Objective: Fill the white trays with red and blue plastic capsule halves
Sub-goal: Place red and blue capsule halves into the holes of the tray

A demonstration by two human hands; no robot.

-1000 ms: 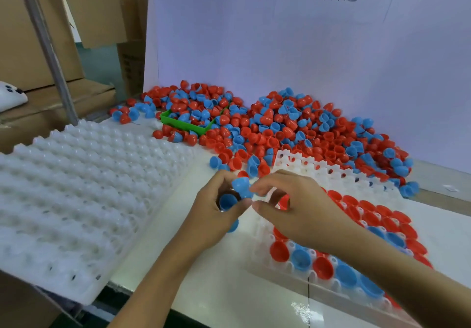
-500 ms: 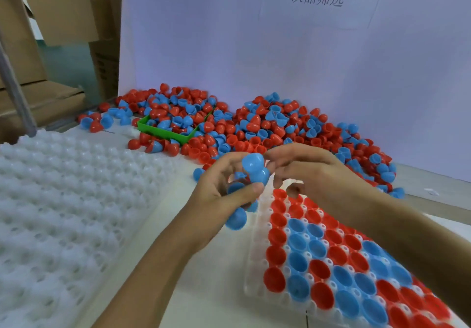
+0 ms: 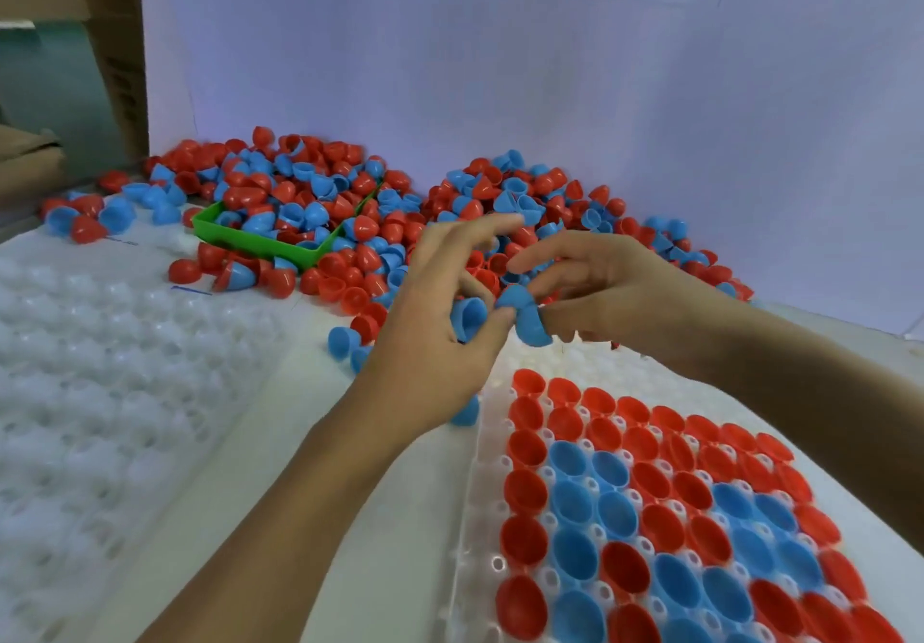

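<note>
My left hand (image 3: 435, 342) holds several blue capsule halves (image 3: 469, 317) in its curled fingers, one more peeking out under the palm. My right hand (image 3: 595, 287) meets it and pinches one blue half (image 3: 527, 315) between thumb and fingertips. Both hands hover above the far edge of the white tray (image 3: 480, 517) at lower right, whose cups hold rows of red and blue halves. A big loose pile of red and blue halves (image 3: 350, 222) lies behind the hands against the wall.
A stack of empty white trays (image 3: 100, 392) fills the left side. A green bin (image 3: 260, 242) sits half buried in the pile. A white board (image 3: 500, 67) backs the table. Cardboard boxes (image 3: 115, 42) stand at far left.
The view has tilted down and closer. Both hands moved slightly away from me over the tray's far edge, and my right hand now pinches a blue half beside the left thumb.
</note>
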